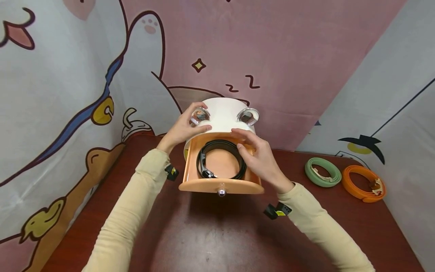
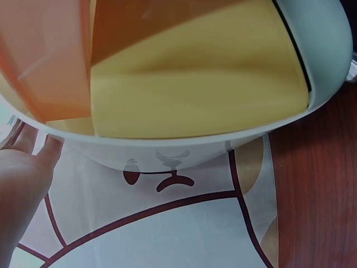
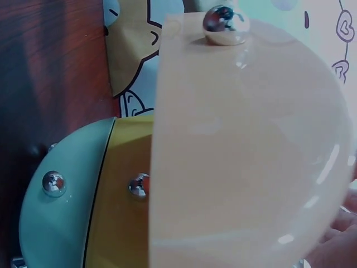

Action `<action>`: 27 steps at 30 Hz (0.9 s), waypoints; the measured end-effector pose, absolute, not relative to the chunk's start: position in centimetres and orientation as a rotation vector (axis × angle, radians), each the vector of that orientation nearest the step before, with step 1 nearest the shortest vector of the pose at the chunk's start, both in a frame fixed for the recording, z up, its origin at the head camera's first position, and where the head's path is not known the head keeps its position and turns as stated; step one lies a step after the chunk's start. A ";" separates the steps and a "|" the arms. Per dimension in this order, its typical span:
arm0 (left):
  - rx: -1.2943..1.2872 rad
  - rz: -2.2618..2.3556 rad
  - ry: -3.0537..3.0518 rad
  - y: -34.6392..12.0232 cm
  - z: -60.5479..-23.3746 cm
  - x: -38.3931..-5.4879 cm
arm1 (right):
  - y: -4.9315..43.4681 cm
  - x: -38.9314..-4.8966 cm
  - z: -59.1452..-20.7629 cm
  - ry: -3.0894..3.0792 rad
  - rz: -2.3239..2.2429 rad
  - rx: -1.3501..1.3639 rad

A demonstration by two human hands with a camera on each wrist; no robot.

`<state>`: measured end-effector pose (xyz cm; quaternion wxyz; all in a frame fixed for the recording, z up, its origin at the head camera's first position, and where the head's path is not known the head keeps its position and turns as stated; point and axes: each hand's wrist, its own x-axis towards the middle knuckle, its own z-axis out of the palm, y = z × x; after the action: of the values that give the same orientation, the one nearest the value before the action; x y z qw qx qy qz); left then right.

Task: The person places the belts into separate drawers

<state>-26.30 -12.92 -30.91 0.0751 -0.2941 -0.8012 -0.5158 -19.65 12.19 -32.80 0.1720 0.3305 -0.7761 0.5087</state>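
Looking light and springy, the black belt point(image 1: 220, 144) suits pinching across its band; left hand point(image 1: 185, 127) and right hand point(image 1: 261, 156) spread their fingers.

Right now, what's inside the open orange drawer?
A coiled black belt with a buckle lies in the drawer. The drawer's back end is hidden under the white top, and the right hand covers part of its right side.

I have room into the orange drawer point(image 1: 204, 186) from above, between my left grip point(image 1: 185, 126) and right grip point(image 1: 261, 158); the coiled black belt point(image 1: 221, 144) takes up its middle, and the white cabinet top point(image 1: 223, 119) covers its rear.
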 end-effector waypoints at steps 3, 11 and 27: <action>-0.881 -1.550 -2.399 -13.0 -31.9 -27.3 | 12.7 -19.2 -32.7 -2.201 1.465 0.937; -0.875 -1.539 -2.404 -13.4 -33.2 -28.7 | 13.6 -18.2 -32.3 -2.188 1.542 0.991; -0.873 -1.529 -2.429 -13.4 -32.8 -28.4 | 14.3 -15.1 -31.5 -2.283 1.465 1.116</action>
<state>-28.44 -13.42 -32.79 0.0707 -0.2904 -0.8075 -0.5085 -15.06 14.32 -31.47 0.1039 0.3784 -0.7741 0.4968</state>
